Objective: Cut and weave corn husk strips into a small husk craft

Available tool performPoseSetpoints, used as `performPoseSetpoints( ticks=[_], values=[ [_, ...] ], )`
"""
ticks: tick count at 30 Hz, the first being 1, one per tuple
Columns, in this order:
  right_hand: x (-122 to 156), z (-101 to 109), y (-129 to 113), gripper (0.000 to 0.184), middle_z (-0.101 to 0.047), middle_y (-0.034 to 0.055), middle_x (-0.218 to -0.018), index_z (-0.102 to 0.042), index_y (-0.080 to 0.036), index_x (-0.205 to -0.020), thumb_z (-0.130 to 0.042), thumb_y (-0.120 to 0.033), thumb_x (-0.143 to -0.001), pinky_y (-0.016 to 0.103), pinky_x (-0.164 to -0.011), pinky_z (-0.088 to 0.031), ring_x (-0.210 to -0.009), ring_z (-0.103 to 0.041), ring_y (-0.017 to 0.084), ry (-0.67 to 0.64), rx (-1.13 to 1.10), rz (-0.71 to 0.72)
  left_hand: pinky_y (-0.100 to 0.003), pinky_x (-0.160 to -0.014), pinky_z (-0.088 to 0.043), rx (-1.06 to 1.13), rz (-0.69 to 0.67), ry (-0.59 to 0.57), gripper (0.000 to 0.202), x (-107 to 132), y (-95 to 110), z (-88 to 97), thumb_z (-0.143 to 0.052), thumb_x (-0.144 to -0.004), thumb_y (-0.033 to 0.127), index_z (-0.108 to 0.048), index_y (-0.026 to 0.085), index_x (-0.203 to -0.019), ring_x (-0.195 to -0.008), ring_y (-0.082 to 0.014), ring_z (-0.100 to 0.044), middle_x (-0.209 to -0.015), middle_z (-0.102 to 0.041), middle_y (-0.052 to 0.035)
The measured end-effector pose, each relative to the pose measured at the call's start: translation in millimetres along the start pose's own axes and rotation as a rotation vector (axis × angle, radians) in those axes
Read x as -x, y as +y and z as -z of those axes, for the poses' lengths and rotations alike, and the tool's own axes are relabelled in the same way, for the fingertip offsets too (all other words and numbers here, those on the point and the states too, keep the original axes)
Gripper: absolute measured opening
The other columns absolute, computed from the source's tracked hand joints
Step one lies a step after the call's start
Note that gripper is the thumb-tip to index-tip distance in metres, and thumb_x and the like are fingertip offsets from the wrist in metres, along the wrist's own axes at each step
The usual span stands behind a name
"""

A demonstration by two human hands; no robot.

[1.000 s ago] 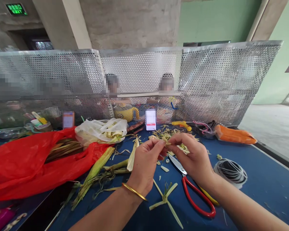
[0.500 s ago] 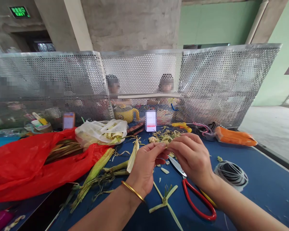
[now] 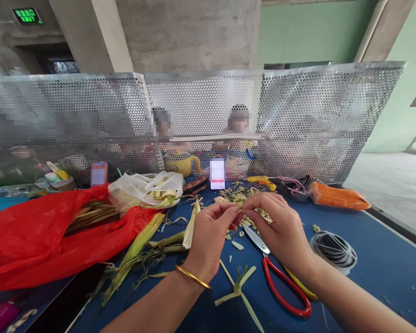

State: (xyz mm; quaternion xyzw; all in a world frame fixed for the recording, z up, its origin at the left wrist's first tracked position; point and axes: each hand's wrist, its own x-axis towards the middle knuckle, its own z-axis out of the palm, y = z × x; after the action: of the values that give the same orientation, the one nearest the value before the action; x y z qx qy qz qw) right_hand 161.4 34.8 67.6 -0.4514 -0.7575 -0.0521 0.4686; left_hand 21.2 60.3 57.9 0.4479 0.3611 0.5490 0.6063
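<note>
My left hand (image 3: 210,240), with a gold bangle on its wrist, and my right hand (image 3: 279,229) meet above the blue table (image 3: 384,273). Their fingertips pinch a small piece of pale green leaf (image 3: 240,210) between them. Red-handled scissors (image 3: 280,282) lie on the table just under my right hand. A small cross of folded leaf strips (image 3: 238,289) lies in front of my left wrist. Long green leaves (image 3: 138,247) lie to the left of my left hand.
A red plastic bag (image 3: 38,240) and a clear bag of leaves (image 3: 147,189) sit at the left. Leaf scraps (image 3: 235,194), a yellow tool (image 3: 261,181), an orange object (image 3: 338,196) and a wire coil (image 3: 333,249) lie around. A perforated metal screen (image 3: 298,120) stands behind, with other people beyond it.
Both hands stay pinched together on the small leaf piece, with only slight shifts of the fingers. Nothing on the table has moved.
</note>
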Motion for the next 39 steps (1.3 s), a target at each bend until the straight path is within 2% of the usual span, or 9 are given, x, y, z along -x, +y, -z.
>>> performPoseSetpoints(
  ticks=[5,9,12,15,19,22,30,39],
  values=[
    [2.3,-2.5,1.7,0.007,-0.065,-0.0016,-0.078,-0.058,-0.022,-0.08,-0.059,-0.017,-0.085,0.03,-0.074,-0.044,-0.078,-0.059,0.015,0.018,-0.06,-0.154,-0.02,-0.057,-0.043,-0.09,-0.115,-0.025,0.01,0.9,0.9,0.8,-0.069,-0.071,0.025,-0.071,0.016,-0.069,-0.058,-0.0091,-0.054,-0.061,-0.065,-0.0002],
    [3.9,-4.7,2.7,0.005,-0.064,-0.0004,-0.079,-0.055,-0.022,-0.083,-0.059,-0.02,-0.084,0.029,-0.07,-0.045,-0.076,-0.059,0.016,0.045,-0.098,-0.224,-0.021,-0.057,-0.043,-0.123,-0.117,-0.032,0.012,1.6,1.6,0.9,-0.07,-0.071,0.028,-0.071,0.016,-0.069,-0.059,-0.01,-0.055,-0.062,-0.065,-0.0008],
    [4.0,-5.4,3.1,0.006,-0.063,-0.0007,-0.078,-0.054,-0.022,-0.084,-0.059,-0.022,-0.084,0.029,-0.068,-0.045,-0.074,-0.059,0.015,0.044,-0.088,-0.215,-0.021,-0.056,-0.042,-0.128,-0.081,-0.023,0.015,0.7,1.4,0.4,-0.071,-0.07,0.03,-0.069,0.016,-0.066,-0.059,-0.0099,-0.053,-0.06,-0.063,-0.0002],
    [2.8,-5.2,3.2,0.005,-0.065,-0.0006,-0.078,-0.054,-0.022,-0.085,-0.058,-0.019,-0.086,0.029,-0.07,-0.045,-0.075,-0.06,0.015,0.045,-0.015,-0.092,-0.021,-0.055,-0.041,-0.062,0.021,-0.015,0.02,0.5,2.6,-0.4,-0.072,-0.069,0.033,-0.065,0.016,-0.062,-0.057,-0.0092,-0.051,-0.059,-0.06,0.0005],
    [1.0,-3.7,1.5,0.014,-0.069,0.0013,-0.082,-0.058,-0.021,-0.093,-0.05,-0.009,-0.088,0.033,-0.083,-0.044,-0.076,-0.062,0.015,0.018,0.163,0.219,-0.019,-0.053,-0.039,0.022,0.138,-0.029,0.019,2.0,5.6,-1.1,-0.071,-0.069,0.033,-0.065,0.016,-0.063,-0.058,-0.0085,-0.05,-0.061,-0.059,0.0005],
    [0.7,-3.2,0.7,0.022,-0.071,0.0019,-0.085,-0.061,-0.02,-0.096,-0.047,-0.005,-0.088,0.036,-0.088,-0.042,-0.076,-0.064,0.015,0.019,0.233,0.292,-0.019,-0.051,-0.038,0.051,0.168,-0.031,0.016,2.8,6.4,-1.0,-0.07,-0.068,0.031,-0.065,0.016,-0.063,-0.058,-0.0086,-0.049,-0.062,-0.058,0.0007],
    [1.7,-4.1,3.1,0.013,-0.07,0.0015,-0.086,-0.064,-0.022,-0.087,-0.054,-0.015,-0.089,0.034,-0.082,-0.044,-0.083,-0.064,0.016,0.041,0.096,0.124,-0.02,-0.053,-0.042,0.089,0.171,-0.013,0.016,1.5,2.9,-0.4,-0.074,-0.064,0.03,-0.068,0.015,-0.067,-0.061,-0.01,-0.054,-0.065,-0.063,-0.0014],
    [0.7,-4.6,1.7,0.007,-0.065,-0.0001,-0.074,-0.061,-0.021,-0.078,-0.058,-0.018,-0.083,0.029,-0.067,-0.047,-0.072,-0.06,0.015,0.044,-0.218,-0.205,-0.022,-0.057,-0.045,-0.03,-0.01,-0.047,0.016,0.2,-1.5,0.0,-0.073,-0.068,0.031,-0.072,0.015,-0.073,-0.062,-0.012,-0.057,-0.066,-0.066,-0.0024]
  ],
)
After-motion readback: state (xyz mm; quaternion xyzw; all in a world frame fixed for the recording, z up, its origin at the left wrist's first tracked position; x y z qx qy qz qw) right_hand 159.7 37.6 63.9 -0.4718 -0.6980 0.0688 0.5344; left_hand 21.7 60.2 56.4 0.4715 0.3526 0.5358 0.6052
